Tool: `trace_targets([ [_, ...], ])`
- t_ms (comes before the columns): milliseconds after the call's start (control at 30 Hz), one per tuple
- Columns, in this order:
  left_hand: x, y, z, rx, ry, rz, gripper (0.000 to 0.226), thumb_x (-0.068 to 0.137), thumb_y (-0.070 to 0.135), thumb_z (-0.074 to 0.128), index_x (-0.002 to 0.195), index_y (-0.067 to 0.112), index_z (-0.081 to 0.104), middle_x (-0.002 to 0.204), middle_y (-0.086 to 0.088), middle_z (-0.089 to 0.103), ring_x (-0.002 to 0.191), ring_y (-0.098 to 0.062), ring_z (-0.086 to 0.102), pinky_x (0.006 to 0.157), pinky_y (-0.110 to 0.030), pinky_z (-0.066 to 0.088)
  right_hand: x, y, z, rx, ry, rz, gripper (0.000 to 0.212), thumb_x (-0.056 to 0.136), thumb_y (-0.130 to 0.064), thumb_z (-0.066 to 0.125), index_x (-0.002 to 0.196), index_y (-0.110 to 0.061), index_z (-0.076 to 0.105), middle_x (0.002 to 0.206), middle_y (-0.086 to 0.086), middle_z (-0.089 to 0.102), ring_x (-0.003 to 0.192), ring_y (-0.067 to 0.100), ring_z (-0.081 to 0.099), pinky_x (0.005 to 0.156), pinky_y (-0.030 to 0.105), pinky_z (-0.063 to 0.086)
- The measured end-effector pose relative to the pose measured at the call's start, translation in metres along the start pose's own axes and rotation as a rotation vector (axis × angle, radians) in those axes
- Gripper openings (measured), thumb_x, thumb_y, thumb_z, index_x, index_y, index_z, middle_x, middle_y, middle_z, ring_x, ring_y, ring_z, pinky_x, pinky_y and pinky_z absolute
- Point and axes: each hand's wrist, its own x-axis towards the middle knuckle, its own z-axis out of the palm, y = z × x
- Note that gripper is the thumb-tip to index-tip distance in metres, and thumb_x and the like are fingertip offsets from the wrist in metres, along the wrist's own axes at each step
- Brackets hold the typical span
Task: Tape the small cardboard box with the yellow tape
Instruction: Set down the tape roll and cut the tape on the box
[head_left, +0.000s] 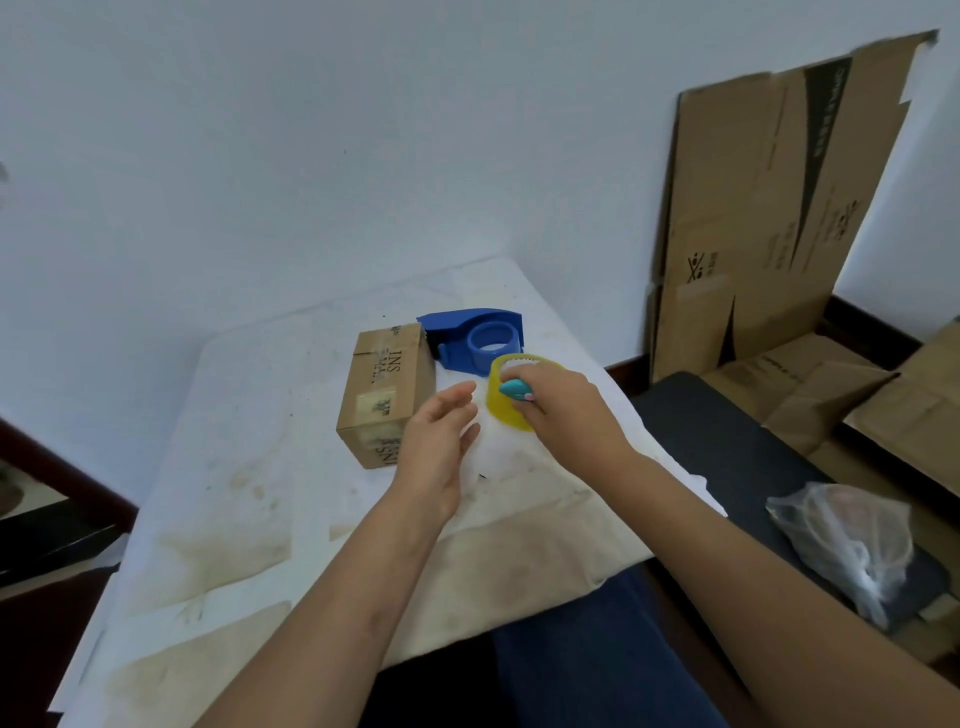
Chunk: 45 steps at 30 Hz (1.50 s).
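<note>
Tape comes first in this job, so we see the right hand (561, 410) already on the yellow tape roll (511, 402), which stands on its edge on the white table cover (249, 415). The fingers close over the top and far side of the roll, and a small teal object (515, 389) is pressed between the hand and the roll; we think it is a small cutter or a painted nail piece, but we cannot tell which. Holding the roll upright like this probably makes it easy to find the loose end of the tape.

Our left hand (441, 441) is empty, with the fingers loosely spread and the palm turned toward the roll. It hovers just beside the roll and touches nothing we can see. We judge it waits there to pick the tape end or to steady the roll.

The small cardboard box (387, 389) lies on the cover just left of both hands, near enough to reach without moving. Its flaps look closed, and some old clear tape shows on its top, but no yellow strip yet.

Behind the roll sits a blue tape dispenser (475, 340) with its hub empty, so the roll is not yet mounted in it.
</note>
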Motion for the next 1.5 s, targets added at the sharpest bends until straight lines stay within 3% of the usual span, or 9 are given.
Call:
trace_targets([
  [167, -0.004, 0.003, -0.007, -0.04, -0.05, -0.046, 0.024, 0.093, -0.006, 0.054, 0.105, 0.01, 0.068, 0.116, -0.006, 0.067, 0.103, -0.018, 0.065, 0.086, -0.026, 0.052, -0.003, 0.01, 0.007, -0.227, -0.129, -0.025, 0.032, 0.096, -0.014, 0.051, 0.126, -0.021, 0.056, 0.126, 0.003, 0.061, 0.111, 0.025, 0.057, 0.087, 0.036, 0.05],
  [400, -0.011, 0.017, -0.018, -0.078, -0.144, -0.042, 0.023, 0.096, -0.003, 0.05, 0.104, 0.009, 0.068, 0.108, -0.01, 0.073, 0.097, -0.019, 0.071, 0.086, -0.028, 0.055, -0.009, 0.01, 0.016, -0.248, -0.227, 0.012, 0.031, 0.097, -0.019, 0.049, 0.128, -0.022, 0.054, 0.127, 0.005, 0.061, 0.112, 0.029, 0.057, 0.09, 0.044, 0.052],
  [600, -0.005, 0.053, -0.072, 0.344, -0.048, 0.301, 0.031, 0.097, 0.0, 0.047, 0.093, 0.017, 0.072, 0.104, -0.006, 0.073, 0.091, -0.017, 0.069, 0.082, -0.024, 0.054, -0.009, -0.008, 0.012, 0.059, 0.038, 0.057, 0.017, 0.095, -0.027, 0.054, 0.109, -0.019, 0.06, 0.095, 0.003, 0.066, 0.084, 0.022, 0.06, 0.076, 0.038, 0.05],
  [733, 0.009, 0.067, -0.113, 0.834, 0.128, 0.491, 0.037, 0.097, 0.005, 0.043, 0.101, 0.029, 0.071, 0.111, 0.008, 0.069, 0.09, -0.004, 0.061, 0.069, -0.015, 0.042, -0.01, -0.035, 0.024, 0.524, 0.008, 0.212, 0.01, 0.091, -0.016, 0.061, 0.097, -0.01, 0.055, 0.087, 0.003, 0.072, 0.075, 0.015, 0.07, 0.069, 0.032, 0.058],
  [933, 0.029, 0.064, -0.13, 1.204, -0.185, 0.581, 0.075, 0.082, -0.024, 0.031, 0.131, 0.025, 0.06, 0.145, 0.008, 0.047, 0.126, -0.001, 0.037, 0.089, 0.006, 0.025, -0.007, -0.046, 0.059, 0.982, -0.167, 0.632, 0.015, 0.084, 0.004, 0.059, 0.077, -0.01, 0.06, 0.082, 0.015, 0.066, 0.067, 0.016, 0.06, 0.062, 0.024, 0.051],
  [1033, 0.036, 0.059, -0.132, 1.203, -0.231, 0.553, 0.085, 0.075, -0.026, 0.029, 0.135, 0.027, 0.057, 0.153, 0.008, 0.04, 0.137, -0.007, 0.035, 0.094, -0.004, 0.031, -0.013, -0.055, 0.072, 1.161, -0.178, 0.845, 0.014, 0.083, 0.006, 0.063, 0.089, -0.004, 0.07, 0.078, 0.009, 0.064, 0.063, 0.013, 0.053, 0.058, 0.021, 0.048],
  [1167, 0.037, 0.053, -0.131, 1.135, -0.204, 0.547, 0.081, 0.076, -0.025, 0.031, 0.134, 0.024, 0.058, 0.153, 0.004, 0.04, 0.14, -0.016, 0.036, 0.106, -0.022, 0.037, -0.02, -0.071, 0.097, 1.43, -0.119, 1.024, 0.026, 0.081, 0.007, 0.067, 0.106, 0.001, 0.065, 0.071, 0.008, 0.059, 0.056, 0.011, 0.052, 0.05, 0.019, 0.05],
  [1300, 0.031, 0.05, -0.128, 1.16, -0.171, 0.526, 0.072, 0.084, -0.02, 0.035, 0.137, 0.024, 0.055, 0.154, -0.001, 0.039, 0.139, -0.019, 0.039, 0.107, -0.02, 0.031, -0.021, -0.089, 0.121, 1.574, 0.034, 1.099, 0.023, 0.085, 0.005, 0.065, 0.105, -0.005, 0.061, 0.075, 0.009, 0.06, 0.056, 0.011, 0.054, 0.046, 0.018, 0.051],
  [1500, 0.029, 0.048, -0.129, 1.186, -0.152, 0.524, 0.067, 0.088, -0.017, 0.035, 0.137, 0.024, 0.055, 0.154, -0.004, 0.039, 0.137, -0.021, 0.042, 0.106, -0.019, 0.032, -0.019, -0.098, 0.134, 1.536, 0.16, 1.109, 0.029, 0.085, 0.001, 0.067, 0.112, -0.006, 0.06, 0.086, 0.01, 0.06, 0.06, 0.012, 0.056, 0.05, 0.021, 0.05],
])
